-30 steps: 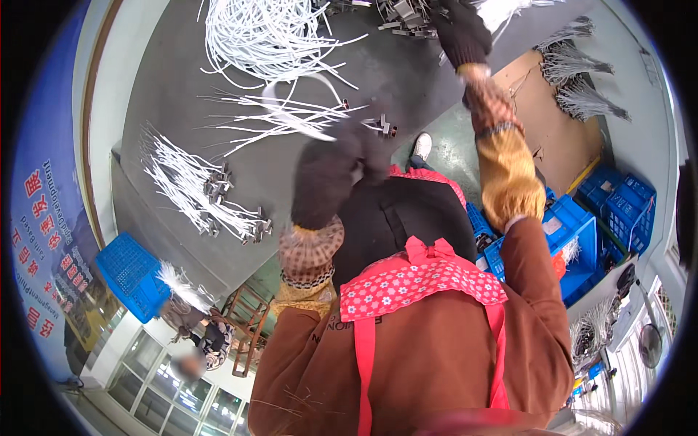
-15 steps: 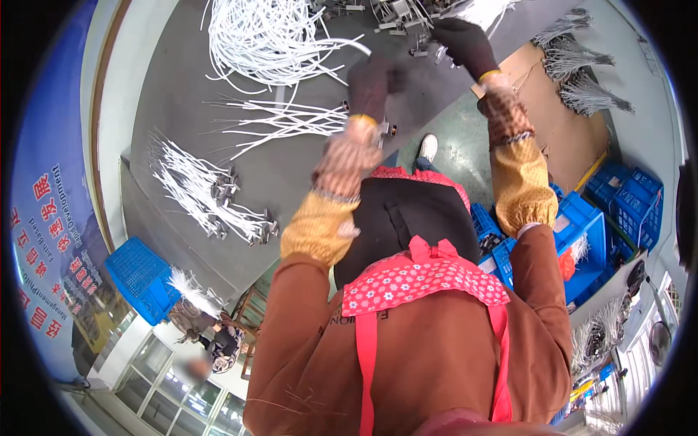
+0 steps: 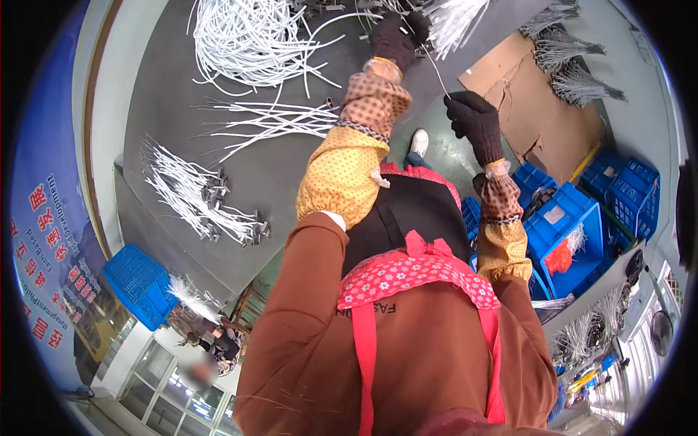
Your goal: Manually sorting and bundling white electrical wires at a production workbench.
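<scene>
A thin white wire (image 3: 437,71) stretches between my two dark-gloved hands. My right hand (image 3: 474,122), nearer my body and beyond the table edge, pinches its lower end. At the far side of the grey table, my left hand (image 3: 396,40) is closed around the other end; a small pale piece shows at its fingers, too small to name. Just beyond it lie loose metal parts, partly hidden by the glove, and a fan of white wires (image 3: 456,22).
A big heap of white wires (image 3: 243,43) covers the table's far left. Nearer lie a loose row of wires (image 3: 280,120) and a bunch with metal ends (image 3: 193,189). Blue crates (image 3: 563,225) stand at right, beside flattened cardboard (image 3: 509,87). A person (image 3: 218,349) is at lower left.
My left hand has moved away from me and right, to the metal parts. My right hand has drawn back toward me from those parts and now holds a wire end.
</scene>
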A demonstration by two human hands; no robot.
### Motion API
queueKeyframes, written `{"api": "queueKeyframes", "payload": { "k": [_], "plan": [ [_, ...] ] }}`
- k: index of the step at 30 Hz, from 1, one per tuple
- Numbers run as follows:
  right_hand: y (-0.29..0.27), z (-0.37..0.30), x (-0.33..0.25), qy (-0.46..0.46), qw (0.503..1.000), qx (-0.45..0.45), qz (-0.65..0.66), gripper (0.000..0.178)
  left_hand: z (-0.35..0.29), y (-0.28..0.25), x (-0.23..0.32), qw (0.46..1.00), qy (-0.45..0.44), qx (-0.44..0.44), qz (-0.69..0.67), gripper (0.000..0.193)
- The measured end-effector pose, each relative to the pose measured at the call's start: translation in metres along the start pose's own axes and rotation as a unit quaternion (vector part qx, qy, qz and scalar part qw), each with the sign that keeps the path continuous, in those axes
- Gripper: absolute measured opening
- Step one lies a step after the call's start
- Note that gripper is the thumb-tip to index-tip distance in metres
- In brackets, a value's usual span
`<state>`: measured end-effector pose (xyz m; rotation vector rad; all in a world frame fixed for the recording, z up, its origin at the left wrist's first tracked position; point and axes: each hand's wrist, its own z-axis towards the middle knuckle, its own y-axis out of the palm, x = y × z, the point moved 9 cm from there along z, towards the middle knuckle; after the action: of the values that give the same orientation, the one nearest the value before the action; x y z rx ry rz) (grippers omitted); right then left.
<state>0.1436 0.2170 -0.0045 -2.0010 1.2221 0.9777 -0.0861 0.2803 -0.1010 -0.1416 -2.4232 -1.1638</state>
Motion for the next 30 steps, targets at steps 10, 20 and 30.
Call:
{"api": "queueKeyframes", "payload": {
  "k": [10, 20, 30],
  "plan": [
    [-0.171, -0.129, 0.135, -0.048, 0.973, -0.127, -0.185, 0.014, -0.021, 0.008, 0.049, 0.439, 0.415, -0.053, 0.795, 0.02],
    [-0.274, -0.186, 0.174, 0.08, 0.98, 0.024, -0.18, 0.018, -0.066, 0.017, 0.048, 0.397, 0.546, -0.02, 0.737, 0.031],
    [-0.255, -0.193, 0.232, 0.165, 0.983, -0.024, 0.07, 0.016, -0.068, -0.022, 0.054, 0.705, 0.271, -0.038, 0.654, 0.03]
  ]
}}
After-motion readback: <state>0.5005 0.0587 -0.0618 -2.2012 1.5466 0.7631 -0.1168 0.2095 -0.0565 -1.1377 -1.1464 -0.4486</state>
